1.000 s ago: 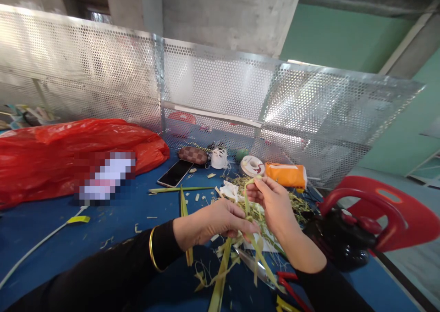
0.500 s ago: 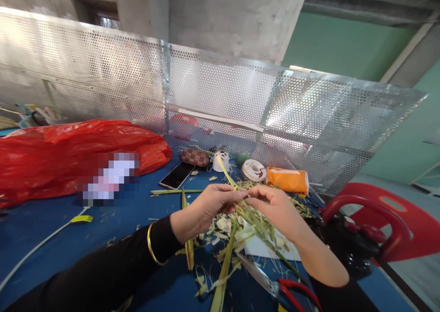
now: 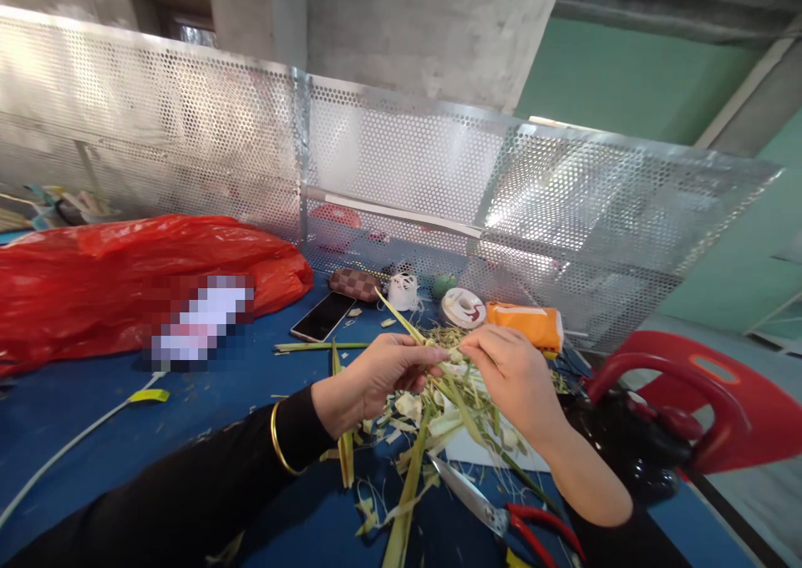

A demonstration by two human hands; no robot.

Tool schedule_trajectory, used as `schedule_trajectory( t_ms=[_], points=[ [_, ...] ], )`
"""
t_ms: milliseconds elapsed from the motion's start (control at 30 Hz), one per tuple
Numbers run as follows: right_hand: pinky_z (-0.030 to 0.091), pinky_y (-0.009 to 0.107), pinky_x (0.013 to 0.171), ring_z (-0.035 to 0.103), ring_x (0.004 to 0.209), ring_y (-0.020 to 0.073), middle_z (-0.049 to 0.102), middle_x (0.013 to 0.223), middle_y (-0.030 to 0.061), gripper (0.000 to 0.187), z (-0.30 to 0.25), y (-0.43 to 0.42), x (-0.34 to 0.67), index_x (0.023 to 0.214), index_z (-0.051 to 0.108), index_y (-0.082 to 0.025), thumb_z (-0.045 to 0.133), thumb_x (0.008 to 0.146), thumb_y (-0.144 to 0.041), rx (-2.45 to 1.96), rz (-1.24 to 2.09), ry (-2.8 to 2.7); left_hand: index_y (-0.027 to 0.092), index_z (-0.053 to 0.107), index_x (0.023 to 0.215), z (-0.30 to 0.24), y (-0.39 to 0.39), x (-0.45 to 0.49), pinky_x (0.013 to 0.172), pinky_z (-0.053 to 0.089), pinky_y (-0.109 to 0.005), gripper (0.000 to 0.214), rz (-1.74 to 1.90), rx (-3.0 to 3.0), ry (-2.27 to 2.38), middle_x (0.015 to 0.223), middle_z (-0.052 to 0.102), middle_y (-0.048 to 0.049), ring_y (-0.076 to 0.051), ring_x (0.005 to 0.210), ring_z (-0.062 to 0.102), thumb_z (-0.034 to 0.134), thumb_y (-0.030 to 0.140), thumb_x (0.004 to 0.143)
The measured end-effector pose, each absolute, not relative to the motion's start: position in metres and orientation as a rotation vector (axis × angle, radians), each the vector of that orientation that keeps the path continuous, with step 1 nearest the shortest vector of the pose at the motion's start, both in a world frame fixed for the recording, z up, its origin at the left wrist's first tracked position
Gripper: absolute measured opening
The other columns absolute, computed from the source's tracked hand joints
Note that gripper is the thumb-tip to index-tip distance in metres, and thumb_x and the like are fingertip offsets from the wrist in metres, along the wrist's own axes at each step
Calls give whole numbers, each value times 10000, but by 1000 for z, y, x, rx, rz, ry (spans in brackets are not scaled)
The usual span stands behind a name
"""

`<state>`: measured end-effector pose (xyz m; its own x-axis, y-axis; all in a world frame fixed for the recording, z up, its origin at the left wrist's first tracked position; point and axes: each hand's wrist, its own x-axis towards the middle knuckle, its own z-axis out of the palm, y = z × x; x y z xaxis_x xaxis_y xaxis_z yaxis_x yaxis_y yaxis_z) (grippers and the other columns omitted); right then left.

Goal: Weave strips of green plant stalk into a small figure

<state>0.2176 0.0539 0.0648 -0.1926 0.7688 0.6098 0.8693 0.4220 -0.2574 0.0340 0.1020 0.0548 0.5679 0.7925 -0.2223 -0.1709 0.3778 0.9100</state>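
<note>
My left hand (image 3: 379, 377) is closed in a pinch on a narrow yellow-green leaf strip (image 3: 398, 316), whose pointed tip sticks out up and to the left. Just to its right, my right hand (image 3: 519, 380) is pinched shut with the fingertips a small gap away; what it holds, if anything, is too small to make out. Below both hands lie leaf scraps and shavings (image 3: 408, 408). A longer leaf strip (image 3: 406, 501) runs toward me. Red-handled scissors (image 3: 498, 518) lie with their blades pointing up-left, partly under the right forearm.
On the blue table (image 3: 213, 409) are a phone (image 3: 323, 317), a checkered case (image 3: 354, 285), white string (image 3: 403, 292), a white tape roll (image 3: 464, 308) and an orange packet (image 3: 525, 326). A red plastic bag (image 3: 113, 284) lies left. A dark red-handled kettle (image 3: 639, 443) stands right. Perforated metal panels (image 3: 401, 150) close off the back.
My right hand has drawn slightly away from the left fingertips and turned, its knuckles higher. The leaf strip's tip has swung to the left.
</note>
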Motion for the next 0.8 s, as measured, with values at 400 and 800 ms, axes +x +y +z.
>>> schedule_trajectory(
  t_ms=[400,800],
  points=[
    [386,294,582,581,615,189,655,679,25,216,51,30,163,739,650,-222,604,838,-407,-1564,127,-1902,87,679,704,60,100,33,585,479,-218,164,898,850,722,663,690,-64,-101,545,616,774,218,677],
    [365,269,603,489,645,171,551,642,-3,258,36,42,164,676,550,-207,480,875,-355,-1432,544,-1671,77,686,622,65,101,33,544,444,-204,72,896,899,758,717,720,-97,-113,600,626,753,50,631]
  ],
)
